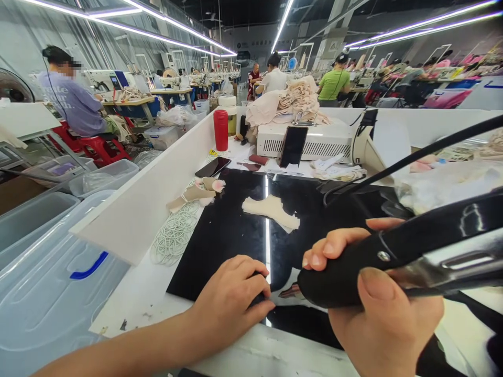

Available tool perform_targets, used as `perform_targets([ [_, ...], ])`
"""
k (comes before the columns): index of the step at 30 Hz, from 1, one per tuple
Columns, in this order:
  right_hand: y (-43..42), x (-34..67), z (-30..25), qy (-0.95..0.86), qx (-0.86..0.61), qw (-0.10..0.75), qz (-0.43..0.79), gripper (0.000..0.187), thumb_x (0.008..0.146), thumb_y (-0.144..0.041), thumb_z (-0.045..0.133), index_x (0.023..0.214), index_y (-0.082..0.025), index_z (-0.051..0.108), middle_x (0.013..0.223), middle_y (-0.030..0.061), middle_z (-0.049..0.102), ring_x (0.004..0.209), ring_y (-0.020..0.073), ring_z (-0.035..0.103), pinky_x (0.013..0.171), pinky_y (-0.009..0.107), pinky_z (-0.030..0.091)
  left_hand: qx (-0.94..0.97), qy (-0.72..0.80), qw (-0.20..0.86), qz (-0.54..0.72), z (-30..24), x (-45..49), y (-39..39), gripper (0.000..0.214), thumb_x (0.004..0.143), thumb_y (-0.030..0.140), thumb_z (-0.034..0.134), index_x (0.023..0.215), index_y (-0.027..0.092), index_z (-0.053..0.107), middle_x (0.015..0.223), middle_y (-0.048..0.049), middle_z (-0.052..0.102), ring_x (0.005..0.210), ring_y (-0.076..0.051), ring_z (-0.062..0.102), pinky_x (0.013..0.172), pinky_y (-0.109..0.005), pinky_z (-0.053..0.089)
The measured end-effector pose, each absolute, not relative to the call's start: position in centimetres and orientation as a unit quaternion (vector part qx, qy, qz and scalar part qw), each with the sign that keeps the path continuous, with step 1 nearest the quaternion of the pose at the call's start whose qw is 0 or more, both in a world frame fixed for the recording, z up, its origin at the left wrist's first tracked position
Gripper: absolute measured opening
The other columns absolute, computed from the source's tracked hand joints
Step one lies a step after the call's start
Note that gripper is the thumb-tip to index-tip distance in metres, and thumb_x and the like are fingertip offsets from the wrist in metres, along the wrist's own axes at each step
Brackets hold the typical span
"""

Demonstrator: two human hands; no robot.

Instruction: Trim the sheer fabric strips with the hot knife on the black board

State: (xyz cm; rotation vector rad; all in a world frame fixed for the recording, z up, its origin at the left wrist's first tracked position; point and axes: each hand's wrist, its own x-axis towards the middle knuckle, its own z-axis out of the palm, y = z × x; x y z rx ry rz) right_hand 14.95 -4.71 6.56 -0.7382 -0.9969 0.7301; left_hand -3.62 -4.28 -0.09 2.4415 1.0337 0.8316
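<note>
Taking the middle of the glossy black flat board (220, 235) as the dial's centre, with twelve pointing away from the wearer, the left hand (231, 288) lay at seven o'clock, palm down. Its fingers were curled and its thumb close to them; a dark patch showed between, and whether they gripped anything could not be told. The right hand (389, 322), at four o'clock, was clamped around a thick black handheld tool (338, 277) with a silver metal lever, its blunt end pointing towards the left hand. The two hands were apart. Whether the tool touched the board could not be told.

A cream, irregularly cut piece of fabric (271, 209) lay flat on the board, just towards twelve, touched by neither hand.

At nine o'clock sat a tangle of pale green thin cord (175, 238), with tan fabric scraps (192, 195) towards ten. A flat black smartphone (212, 167) and a red cylindrical bottle (220, 130) stood near eleven, the phone lying down. At twelve, a second dark phone (294, 145) leaned upright before a white slotted metal box (267, 146), which bore a heap of beige cloth (301, 99). Farther off at ten, a person in a lavender shirt (73, 102) was seated.
</note>
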Motion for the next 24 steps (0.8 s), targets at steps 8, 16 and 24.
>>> perform_targets([
  [8,-4.9,14.1,6.1,-0.469,-0.314,0.745,0.356,0.041,0.09,-0.043,0.087,0.119,-0.03,0.061,0.082,-0.0032,0.066,0.065,0.0181,0.065,0.059,0.033,0.06,0.882,0.341,0.139,0.293,-0.3,-3.8,-4.4,0.009,0.098,0.021,0.077,0.094,0.019,0.069,0.119,-0.0017,0.072,0.114,-0.022,0.067,0.105,-0.038,0.054],
  [16,-4.9,14.2,6.0,-0.461,-0.326,0.749,0.348,0.044,0.086,-0.043,0.09,0.116,-0.029,0.061,0.08,-0.0033,0.066,0.063,0.0179,0.063,0.061,0.034,0.06,0.897,0.319,0.078,0.295,0.5,-3.9,-4.6,0.018,0.108,0.025,0.062,0.093,0.018,0.07,0.117,-0.0028,0.074,0.111,-0.02,0.07,0.101,-0.037,0.058],
  [24,-5.3,14.3,5.8,-0.463,-0.325,0.747,0.347,0.043,0.088,-0.044,0.089,0.117,-0.029,0.061,0.081,-0.0029,0.066,0.064,0.0186,0.063,0.062,0.035,0.059,0.902,0.308,0.061,0.296,1.2,-5.0,-5.1,0.021,0.113,0.029,0.053,0.11,0.019,0.071,0.12,-0.0043,0.075,0.112,-0.019,0.071,0.103,-0.035,0.059],
])
